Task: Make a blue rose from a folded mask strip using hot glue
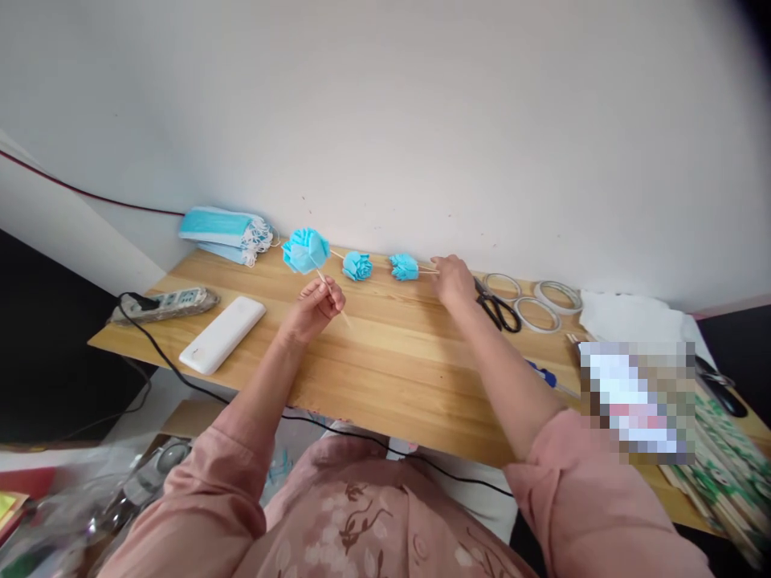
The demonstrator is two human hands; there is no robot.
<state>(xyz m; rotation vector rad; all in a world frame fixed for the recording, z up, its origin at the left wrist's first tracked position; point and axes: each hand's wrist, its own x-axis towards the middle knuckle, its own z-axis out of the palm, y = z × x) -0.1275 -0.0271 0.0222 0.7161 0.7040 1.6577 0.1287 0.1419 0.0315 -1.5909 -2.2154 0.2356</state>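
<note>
My left hand (314,308) is closed in a pinch on a thin wooden stick that carries a blue paper-like flower (306,250), held up above the wooden table (385,361). My right hand (451,279) reaches to the far edge of the table and its fingers rest closed on the sticks of two smaller blue flowers, one (357,266) in the middle and one (404,266) nearest the hand. Both small flowers lie flat by the wall.
A stack of blue face masks (226,234) lies at the back left. A power strip (169,304) and a white power bank (222,334) sit at the left. Black scissors (497,308) and tape rolls (536,309) lie right of my right hand, with packets of sticks (723,474) at the right.
</note>
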